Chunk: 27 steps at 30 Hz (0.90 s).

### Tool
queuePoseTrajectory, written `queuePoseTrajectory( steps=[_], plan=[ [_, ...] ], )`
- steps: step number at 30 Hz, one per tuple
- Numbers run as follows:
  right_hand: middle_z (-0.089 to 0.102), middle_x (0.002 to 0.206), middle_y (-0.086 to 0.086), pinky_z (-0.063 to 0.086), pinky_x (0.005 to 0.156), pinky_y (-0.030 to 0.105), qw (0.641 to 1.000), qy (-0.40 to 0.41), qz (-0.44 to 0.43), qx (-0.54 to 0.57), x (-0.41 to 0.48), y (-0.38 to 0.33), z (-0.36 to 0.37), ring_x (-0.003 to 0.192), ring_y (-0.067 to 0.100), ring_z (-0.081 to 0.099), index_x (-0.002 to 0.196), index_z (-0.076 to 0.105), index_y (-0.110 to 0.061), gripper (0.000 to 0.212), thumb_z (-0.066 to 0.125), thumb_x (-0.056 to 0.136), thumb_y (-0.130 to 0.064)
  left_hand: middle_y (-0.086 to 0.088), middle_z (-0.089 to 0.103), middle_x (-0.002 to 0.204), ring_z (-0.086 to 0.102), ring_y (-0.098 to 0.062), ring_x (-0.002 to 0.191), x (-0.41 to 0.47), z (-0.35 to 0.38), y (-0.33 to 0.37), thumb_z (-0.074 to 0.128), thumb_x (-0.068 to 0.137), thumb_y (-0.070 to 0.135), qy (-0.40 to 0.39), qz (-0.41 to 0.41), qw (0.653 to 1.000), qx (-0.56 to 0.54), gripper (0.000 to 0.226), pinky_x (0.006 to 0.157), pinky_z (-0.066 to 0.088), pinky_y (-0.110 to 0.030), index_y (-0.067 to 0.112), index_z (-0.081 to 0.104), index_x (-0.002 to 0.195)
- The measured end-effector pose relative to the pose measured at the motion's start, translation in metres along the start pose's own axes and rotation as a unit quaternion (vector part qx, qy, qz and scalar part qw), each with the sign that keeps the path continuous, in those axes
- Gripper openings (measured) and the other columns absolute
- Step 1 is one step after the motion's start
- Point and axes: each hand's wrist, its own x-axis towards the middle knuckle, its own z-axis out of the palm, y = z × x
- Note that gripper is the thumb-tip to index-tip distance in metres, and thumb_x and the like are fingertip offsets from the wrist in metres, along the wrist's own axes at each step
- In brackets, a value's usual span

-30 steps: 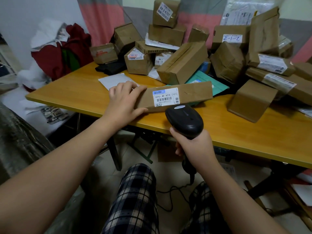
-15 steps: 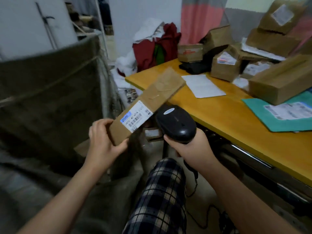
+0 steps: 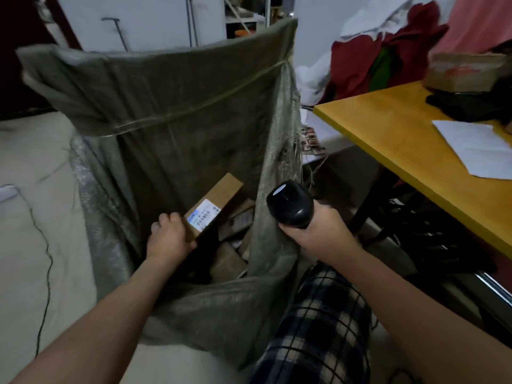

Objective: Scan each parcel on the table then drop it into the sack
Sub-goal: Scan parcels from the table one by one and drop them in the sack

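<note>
A long flat brown parcel [image 3: 219,196] with a white barcode label sits tilted inside the open mouth of the grey-green woven sack [image 3: 177,106]. My left hand [image 3: 169,236] grips the parcel's near end, down inside the sack. Several other brown parcels [image 3: 230,259] lie at the sack's bottom. To the right of the sack's edge, my right hand [image 3: 318,231] holds the black barcode scanner [image 3: 289,205] by its handle, head pointing up.
The yellow table [image 3: 388,128] runs along the right with a white paper sheet [image 3: 476,148], a black item [image 3: 471,103] and a brown box [image 3: 465,70] at its far end. Red and white cloth is heaped behind. A thin cable trails on the floor at left.
My view has swung left from the table to the sack. My left hand has carried the parcel from beside the scanner down into the sack's mouth. The scanner stays in my right hand.
</note>
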Motion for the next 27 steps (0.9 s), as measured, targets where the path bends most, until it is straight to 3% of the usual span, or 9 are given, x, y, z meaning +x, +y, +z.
queuePoseTrajectory(
  steps=[5,8,11,14,19,23,27],
  plan=[
    [0.064,0.087,-0.004,0.052,0.086,0.036,1.000,-0.020,0.001,-0.012,0.024,0.011,0.028,0.091,0.016,0.061,0.086,0.055,-0.029,0.026,0.077,0.076,-0.039,-0.016,0.040,0.127,0.044,-0.035,0.115,0.040,0.010,0.004,0.064,0.087,0.022,0.002,0.050,0.992,0.114,0.050,0.085,0.046,-0.044,0.005,0.039,0.127],
    [0.063,0.089,-0.001,0.050,0.081,0.033,0.998,-0.043,0.020,-0.032,0.031,0.015,0.034,0.088,0.016,0.059,0.093,0.056,-0.022,0.031,0.076,0.077,-0.041,-0.015,0.045,0.131,0.046,-0.033,0.120,0.050,0.021,0.004,0.047,0.097,0.021,-0.048,0.023,0.990,0.134,0.036,0.091,0.043,-0.041,0.006,0.041,0.129],
    [0.059,0.079,-0.005,0.044,0.072,0.026,0.998,-0.037,0.030,-0.046,0.032,0.019,0.032,0.080,0.013,0.055,0.086,0.054,-0.024,0.026,0.075,0.079,-0.039,-0.015,0.047,0.131,0.046,-0.033,0.122,0.052,0.021,0.014,0.048,0.097,0.031,-0.075,0.044,0.985,0.151,0.041,0.095,0.041,-0.041,0.008,0.043,0.131],
    [0.062,0.076,-0.004,0.053,0.073,0.034,0.997,-0.028,0.068,-0.002,0.029,0.023,0.023,0.079,0.020,0.063,0.077,0.051,-0.029,0.025,0.075,0.079,-0.036,-0.013,0.048,0.128,0.047,-0.033,0.117,0.045,0.007,0.043,0.054,0.093,0.038,-0.029,0.137,0.984,0.114,0.049,0.094,0.044,-0.043,0.010,0.044,0.132],
    [0.060,0.069,-0.008,0.050,0.070,0.031,0.994,0.070,0.073,0.049,0.016,0.031,-0.002,0.071,0.018,0.060,0.073,0.053,-0.032,0.026,0.078,0.077,-0.033,-0.011,0.051,0.128,0.049,-0.031,0.114,0.013,-0.021,0.115,0.052,0.093,0.034,0.049,0.282,0.958,0.004,0.045,0.095,0.043,-0.042,0.014,0.048,0.133],
    [0.067,0.067,-0.002,0.058,0.067,0.040,0.974,0.165,0.119,0.100,-0.007,0.043,-0.039,0.062,0.017,0.067,0.090,0.062,-0.020,0.027,0.080,0.074,-0.032,-0.008,0.052,0.125,0.050,-0.030,0.113,-0.021,-0.036,0.176,0.053,0.092,0.032,0.073,0.375,0.923,-0.039,0.043,0.095,0.041,-0.041,0.015,0.049,0.132],
    [0.066,0.060,0.002,0.052,0.051,0.029,0.952,0.244,0.126,0.139,-0.047,0.050,-0.093,0.045,0.010,0.062,0.090,0.065,-0.008,0.021,0.076,0.080,-0.023,-0.005,0.050,0.130,0.048,-0.026,0.119,-0.054,-0.043,0.243,0.053,0.093,0.032,0.075,0.446,0.889,-0.068,0.046,0.099,0.040,-0.040,0.017,0.047,0.136]
  ],
)
